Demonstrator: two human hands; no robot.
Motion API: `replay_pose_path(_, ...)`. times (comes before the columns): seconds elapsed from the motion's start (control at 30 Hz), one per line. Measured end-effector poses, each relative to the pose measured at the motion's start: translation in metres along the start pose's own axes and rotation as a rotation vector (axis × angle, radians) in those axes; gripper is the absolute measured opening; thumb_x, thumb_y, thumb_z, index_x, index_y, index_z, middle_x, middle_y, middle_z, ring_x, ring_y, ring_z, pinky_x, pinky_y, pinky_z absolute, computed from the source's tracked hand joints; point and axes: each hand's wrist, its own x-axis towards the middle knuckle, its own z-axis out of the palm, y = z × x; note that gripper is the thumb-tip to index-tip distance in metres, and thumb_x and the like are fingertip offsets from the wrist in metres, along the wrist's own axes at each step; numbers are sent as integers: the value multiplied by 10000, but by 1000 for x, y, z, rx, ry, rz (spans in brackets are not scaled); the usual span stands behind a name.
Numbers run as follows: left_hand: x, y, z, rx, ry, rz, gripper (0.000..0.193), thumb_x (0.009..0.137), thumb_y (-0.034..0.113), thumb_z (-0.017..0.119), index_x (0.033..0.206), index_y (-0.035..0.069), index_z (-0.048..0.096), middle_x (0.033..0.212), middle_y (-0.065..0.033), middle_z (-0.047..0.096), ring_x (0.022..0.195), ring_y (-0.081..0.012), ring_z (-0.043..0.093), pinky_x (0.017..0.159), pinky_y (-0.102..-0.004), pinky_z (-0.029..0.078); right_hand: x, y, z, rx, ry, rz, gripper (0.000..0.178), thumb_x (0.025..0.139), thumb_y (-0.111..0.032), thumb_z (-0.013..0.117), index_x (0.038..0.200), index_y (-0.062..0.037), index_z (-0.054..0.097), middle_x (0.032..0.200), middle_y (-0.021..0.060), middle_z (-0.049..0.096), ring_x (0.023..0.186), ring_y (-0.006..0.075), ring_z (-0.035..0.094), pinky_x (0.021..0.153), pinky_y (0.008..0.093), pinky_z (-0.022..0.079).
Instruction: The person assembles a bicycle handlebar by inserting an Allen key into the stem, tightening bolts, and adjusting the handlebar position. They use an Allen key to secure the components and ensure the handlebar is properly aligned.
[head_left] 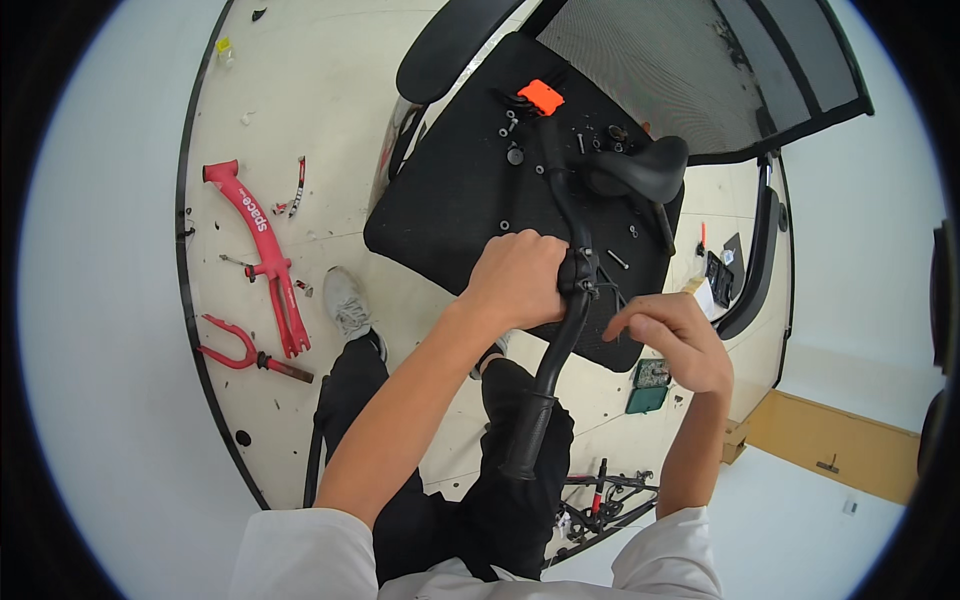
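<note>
A black bicycle handlebar (561, 345) with a rubber grip (527, 436) at its near end lies across the front of the chair seat, its near part reaching out over my legs. My left hand (518, 278) is closed in a fist beside the stem clamp (579, 272), wrapped around the stem, which the fingers mostly hide. To the right of the clamp, my right hand (677, 338) has its fingers curled and pinched close to thin dark rods by the clamp. Whether the fingertips hold one of them is not clear.
The black chair seat (440, 205) carries a saddle (640, 170), an orange piece (541, 97) and several bolts and nuts. On the floor lie a pink frame (262, 235), a pink fork (245, 350), a green tool case (648, 388) and dark bicycle parts (607, 497).
</note>
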Motion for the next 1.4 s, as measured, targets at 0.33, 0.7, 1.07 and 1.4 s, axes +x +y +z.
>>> replay_pose_path(0.33,1,-1,2,-18,-10,-5,262,652,252,764,669,10,666,664,-193,659,689,-380,682,664,-439,560,-1,-10,4,136,47,16,399,951,-229,556,1277,-9,620,588,-12,431,555,87,378,538,261,309)
replay_pose_path(0.7,0,-3,3,-13,-14,-15,281,676,275,753,695,7,670,689,-198,663,702,-380,681,680,-439,557,-3,-1,6,15,179,111,397,951,-281,556,1184,12,690,620,3,492,550,88,409,522,282,335)
replay_pose_path(1.07,0,-1,0,22,-29,-18,270,669,269,745,679,10,668,656,-196,651,677,-383,677,659,-445,556,-8,6,-2,13,127,111,408,993,-309,513,1128,27,700,608,11,488,556,79,407,519,265,320)
replay_pose_path(1.4,0,0,2,113,-36,17,204,670,208,740,697,19,669,675,-179,665,678,-369,685,650,-431,555,19,17,26,114,395,180,209,946,-172,655,903,31,638,608,-20,524,552,33,431,501,215,331)
